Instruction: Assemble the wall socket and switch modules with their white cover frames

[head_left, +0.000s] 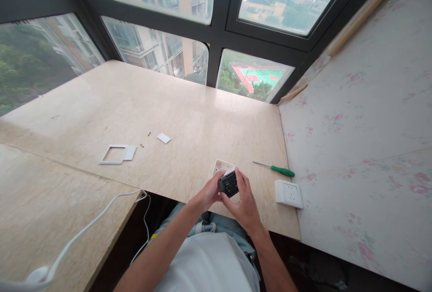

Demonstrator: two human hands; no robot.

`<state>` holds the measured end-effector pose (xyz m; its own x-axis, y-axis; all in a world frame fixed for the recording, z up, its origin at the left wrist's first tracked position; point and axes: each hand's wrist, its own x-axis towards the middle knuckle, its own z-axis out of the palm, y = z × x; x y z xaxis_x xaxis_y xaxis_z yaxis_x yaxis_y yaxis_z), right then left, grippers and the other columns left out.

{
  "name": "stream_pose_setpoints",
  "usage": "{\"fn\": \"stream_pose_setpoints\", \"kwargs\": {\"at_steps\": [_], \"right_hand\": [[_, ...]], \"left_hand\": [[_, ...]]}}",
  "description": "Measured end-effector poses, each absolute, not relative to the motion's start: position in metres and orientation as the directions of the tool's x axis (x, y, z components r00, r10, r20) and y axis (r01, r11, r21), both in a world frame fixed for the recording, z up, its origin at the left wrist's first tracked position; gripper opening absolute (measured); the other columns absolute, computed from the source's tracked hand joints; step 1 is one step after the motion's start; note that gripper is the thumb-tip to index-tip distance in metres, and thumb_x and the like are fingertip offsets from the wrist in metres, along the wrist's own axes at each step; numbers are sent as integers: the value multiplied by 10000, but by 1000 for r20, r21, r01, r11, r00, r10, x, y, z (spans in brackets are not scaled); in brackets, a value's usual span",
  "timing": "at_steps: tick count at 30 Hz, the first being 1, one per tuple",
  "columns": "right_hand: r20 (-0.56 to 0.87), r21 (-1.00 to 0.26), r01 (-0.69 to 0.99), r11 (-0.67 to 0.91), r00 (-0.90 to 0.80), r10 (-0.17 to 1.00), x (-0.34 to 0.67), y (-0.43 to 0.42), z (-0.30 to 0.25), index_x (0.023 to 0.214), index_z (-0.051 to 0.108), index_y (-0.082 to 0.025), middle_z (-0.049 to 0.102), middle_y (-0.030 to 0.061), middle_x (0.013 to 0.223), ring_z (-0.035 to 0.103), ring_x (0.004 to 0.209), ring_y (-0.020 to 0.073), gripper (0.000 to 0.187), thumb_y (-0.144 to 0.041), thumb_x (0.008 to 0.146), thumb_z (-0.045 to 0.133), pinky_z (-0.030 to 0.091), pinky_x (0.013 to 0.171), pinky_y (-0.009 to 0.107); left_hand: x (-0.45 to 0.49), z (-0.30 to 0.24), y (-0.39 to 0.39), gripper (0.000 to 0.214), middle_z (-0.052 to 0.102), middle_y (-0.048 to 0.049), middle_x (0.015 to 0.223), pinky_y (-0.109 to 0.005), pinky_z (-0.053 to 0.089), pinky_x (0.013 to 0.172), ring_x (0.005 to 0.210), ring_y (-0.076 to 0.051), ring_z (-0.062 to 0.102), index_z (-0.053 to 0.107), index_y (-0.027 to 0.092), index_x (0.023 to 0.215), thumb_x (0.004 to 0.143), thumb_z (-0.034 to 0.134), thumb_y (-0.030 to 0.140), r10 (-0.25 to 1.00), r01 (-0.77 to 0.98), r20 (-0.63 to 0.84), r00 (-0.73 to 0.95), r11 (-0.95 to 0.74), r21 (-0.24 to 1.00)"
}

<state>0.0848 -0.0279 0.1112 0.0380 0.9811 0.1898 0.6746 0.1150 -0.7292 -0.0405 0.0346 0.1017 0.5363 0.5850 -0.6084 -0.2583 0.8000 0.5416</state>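
Both my hands hold a small dark socket module (228, 183) above the near edge of the beige stone worktop (141, 107). My left hand (208, 194) grips its left side, fingers curled. My right hand (243, 202) wraps round its right side and underside. Just behind the module a white socket back box (223, 166) lies on the worktop, partly hidden by my fingers.
A green-handled screwdriver (275, 168) lies right of my hands, and a white wall socket (289, 193) sits near the worktop's right edge. A white square frame (114, 154), a small white plate (164, 138) and two tiny screws lie to the left. A white cable (97, 215) crosses the lower-left counter.
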Motion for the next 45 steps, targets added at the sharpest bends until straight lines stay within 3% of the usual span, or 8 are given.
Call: {"fn": "stream_pose_setpoints", "kwargs": {"at_steps": [4,10,15,20,24,32,37,45], "right_hand": [[181,-744,669,1,200,963,82,-32,97,1519,216,-232,440,161,1364,447,1294,326,789,-344,855,628,422,1056,546],[57,-812,562,-154,340,939,88,-26,91,1458,361,-187,503,172,1297,505,1237,346,757,-489,828,651,442,1029,556],[-157,-917,346,-198,144,977,100,-32,104,1435,416,-215,496,151,1356,615,1120,294,755,-462,788,716,561,914,454],[-243,-943,244,-226,-40,969,107,-46,120,1440,441,-256,291,154,1559,645,1087,272,810,-353,722,803,590,892,436],[-261,-950,227,-216,-189,947,111,-45,121,1499,344,-281,265,142,1585,630,1148,285,865,-282,752,779,565,942,475],[-133,-938,342,-56,-206,969,122,-19,111,1526,269,-294,242,100,1600,399,1397,314,867,-115,779,672,547,987,433],[-35,-888,455,71,-219,975,130,-1,103,1532,258,-270,300,111,1577,344,1423,337,861,-164,793,687,607,883,403],[106,-621,736,271,-264,959,144,22,93,1546,230,-241,458,148,1481,474,1335,349,890,-350,813,722,436,1065,571]], "left_hand": [[-49,103,24,615,644,-100,973,-297,496,710,891,-207,602,601,135,1159,855,497,659,653,-197,-484,583,691,695],[-61,113,16,658,605,-97,1162,-301,514,804,998,-197,611,433,208,1372,763,682,230,742,-106,-281,609,427,898],[-77,124,7,808,644,-93,1114,-346,538,816,900,-191,650,319,201,1456,728,659,114,783,93,-254,567,245,965],[-89,120,-5,1091,624,-98,1213,-387,547,840,924,-213,663,147,271,1534,657,782,140,751,100,-318,578,322,942],[-93,112,-1,1194,623,-111,1236,-414,516,905,1001,-237,651,65,278,1551,636,821,153,726,118,-335,601,334,935],[-98,104,39,1016,576,-101,1218,-386,515,816,897,-206,595,214,279,1522,684,784,209,799,347,-250,548,55,936],[-97,104,61,961,384,-140,1406,-505,414,1042,1259,-312,443,240,291,1505,715,788,300,786,404,-66,615,-242,882],[-89,77,94,932,335,-181,1496,-556,320,1119,1407,-356,299,321,246,1474,703,815,424,774,463,-1,633,-377,802]]}}
